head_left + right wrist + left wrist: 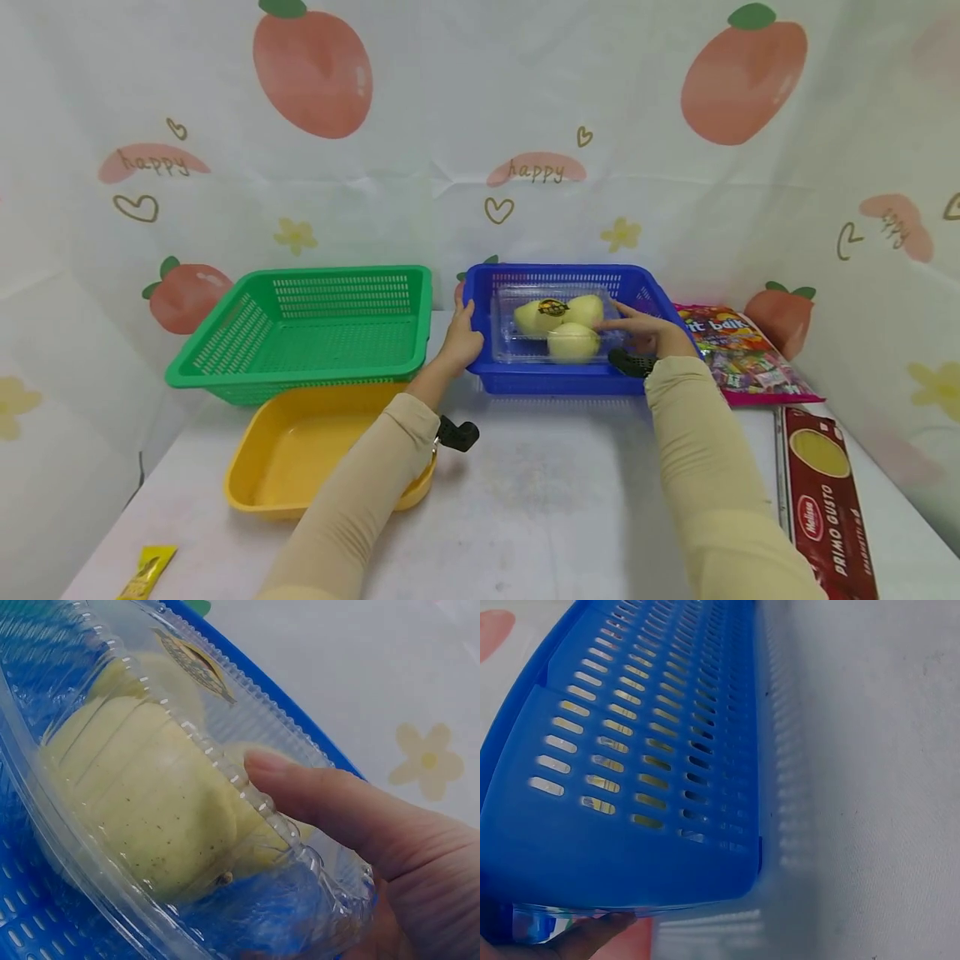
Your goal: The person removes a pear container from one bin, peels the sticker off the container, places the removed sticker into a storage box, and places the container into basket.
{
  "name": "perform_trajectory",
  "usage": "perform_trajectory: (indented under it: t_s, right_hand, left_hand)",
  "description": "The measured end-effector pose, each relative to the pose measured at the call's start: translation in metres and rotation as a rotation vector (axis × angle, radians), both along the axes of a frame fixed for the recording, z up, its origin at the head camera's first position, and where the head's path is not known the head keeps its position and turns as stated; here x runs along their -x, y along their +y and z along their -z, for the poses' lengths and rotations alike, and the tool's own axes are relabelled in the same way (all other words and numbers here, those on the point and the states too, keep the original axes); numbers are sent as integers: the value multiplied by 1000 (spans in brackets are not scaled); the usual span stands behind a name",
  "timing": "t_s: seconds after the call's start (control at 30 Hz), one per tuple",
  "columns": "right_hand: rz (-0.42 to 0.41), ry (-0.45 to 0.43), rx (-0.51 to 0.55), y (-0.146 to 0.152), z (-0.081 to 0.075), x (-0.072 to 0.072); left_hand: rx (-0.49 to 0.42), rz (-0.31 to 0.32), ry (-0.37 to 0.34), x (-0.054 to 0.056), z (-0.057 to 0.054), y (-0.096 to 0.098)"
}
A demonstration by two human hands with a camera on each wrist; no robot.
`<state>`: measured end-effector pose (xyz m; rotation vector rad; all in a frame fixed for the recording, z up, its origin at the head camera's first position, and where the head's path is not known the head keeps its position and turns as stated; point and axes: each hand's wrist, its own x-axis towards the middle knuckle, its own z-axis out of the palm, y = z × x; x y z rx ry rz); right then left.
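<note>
A clear plastic clamshell box (517, 346) with three pale yellow pears (573, 342) lies inside the blue basket (555, 383). At the box's right end, my right hand (647, 327) grips it; the right wrist view shows the thumb (281, 776) on the ridged lid and the other fingers partly hidden behind the box's end. My left hand (461, 340) holds the left side of the blue basket at its rim. In the left wrist view, a finger (592, 934) curls against the basket's end wall (615, 870), and most of that hand is out of frame.
Left of the blue basket stands a green basket (300, 377), with a yellow basin (247, 467) in front, below my left forearm. On the right lie a candy bag (750, 354) and a red spaghetti pack (825, 500). A small yellow packet (147, 572) lies front left.
</note>
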<state>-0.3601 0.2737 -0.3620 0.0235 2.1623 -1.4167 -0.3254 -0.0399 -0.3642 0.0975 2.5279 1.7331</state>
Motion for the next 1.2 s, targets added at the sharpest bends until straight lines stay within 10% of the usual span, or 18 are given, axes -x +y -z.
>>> perform_trajectory:
  t_s: [0.5, 1.2]
  right_hand:
    - [-144, -31, 134, -5, -5, -5]
    - [-15, 82, 254, -9, -4, 3]
  left_hand:
    - [11, 4, 10, 0, -1, 3]
    - [13, 0, 4, -2, 0, 1]
